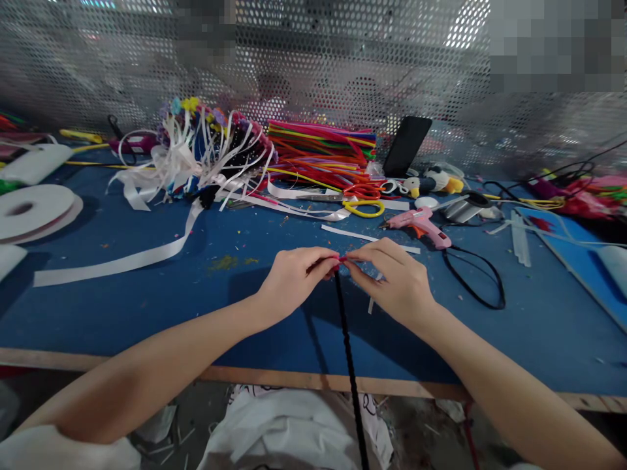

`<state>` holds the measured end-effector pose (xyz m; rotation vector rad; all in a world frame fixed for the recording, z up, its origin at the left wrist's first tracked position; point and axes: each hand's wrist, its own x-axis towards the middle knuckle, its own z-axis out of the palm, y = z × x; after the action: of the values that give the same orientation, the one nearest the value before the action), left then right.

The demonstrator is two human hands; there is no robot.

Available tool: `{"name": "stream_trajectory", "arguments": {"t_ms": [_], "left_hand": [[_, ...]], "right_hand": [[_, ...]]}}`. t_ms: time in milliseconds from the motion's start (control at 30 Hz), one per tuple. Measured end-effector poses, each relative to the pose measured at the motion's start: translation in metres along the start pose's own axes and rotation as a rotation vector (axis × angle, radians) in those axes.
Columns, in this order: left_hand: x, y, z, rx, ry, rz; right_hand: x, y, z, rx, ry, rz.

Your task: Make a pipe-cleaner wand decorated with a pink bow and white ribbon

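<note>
My left hand (297, 277) and my right hand (392, 271) meet above the blue table, each in a pinch. Between their fingertips is a small pink-red piece (341, 259), mostly covered by the fingers. From just below it a long black twisted strip (349, 346) hangs down over the table's front edge toward my lap. Both hands grip the pink-red piece; whether the fingers also touch the strip's top end cannot be made out.
Behind my hands lie yellow-handled scissors (363, 207), a white strip (369, 239) and colourful pipe cleaners (323, 153). A pink glue gun (422, 225) with a black cord is at right. Ribboned bundles (196, 150), a white ribbon (117, 261) and a spool (42, 212) are at left.
</note>
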<state>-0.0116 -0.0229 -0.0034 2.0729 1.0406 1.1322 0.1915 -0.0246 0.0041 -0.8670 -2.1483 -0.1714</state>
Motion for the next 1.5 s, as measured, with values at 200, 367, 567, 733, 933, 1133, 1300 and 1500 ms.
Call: {"name": "stream_trajectory", "arguments": {"t_ms": [200, 367, 567, 733, 933, 1133, 1300, 1500], "left_hand": [[0.0, 0.0004, -0.0004, 0.001, -0.026, 0.008], [0.0001, 0.0, -0.0007, 0.018, -0.052, 0.016], [0.0006, -0.0016, -0.0014, 0.066, -0.058, 0.019], [0.0006, -0.0021, -0.0015, 0.091, -0.067, 0.019], [0.0003, -0.0014, -0.0022, 0.062, -0.072, 0.015], [0.0009, -0.003, 0.0011, 0.038, -0.049, 0.045], [0.0024, -0.0055, 0.0014, 0.061, -0.059, 0.033], [0.0031, -0.0089, -0.0013, 0.121, -0.049, 0.016]], "right_hand": [[-0.0001, 0.0013, 0.0031, -0.024, -0.035, -0.079], [-0.0014, 0.0025, 0.006, -0.018, -0.048, -0.062], [-0.0023, 0.002, 0.007, 0.084, -0.089, 0.025], [-0.0023, 0.0034, 0.0057, 0.122, -0.119, 0.022], [-0.0034, 0.0044, 0.0077, 0.118, -0.121, 0.014], [-0.0013, 0.0025, 0.0074, 0.132, -0.097, 0.05], [-0.0017, 0.0077, 0.007, 0.121, -0.096, 0.047], [-0.0006, 0.0077, 0.0043, 0.085, -0.156, 0.074]]}}
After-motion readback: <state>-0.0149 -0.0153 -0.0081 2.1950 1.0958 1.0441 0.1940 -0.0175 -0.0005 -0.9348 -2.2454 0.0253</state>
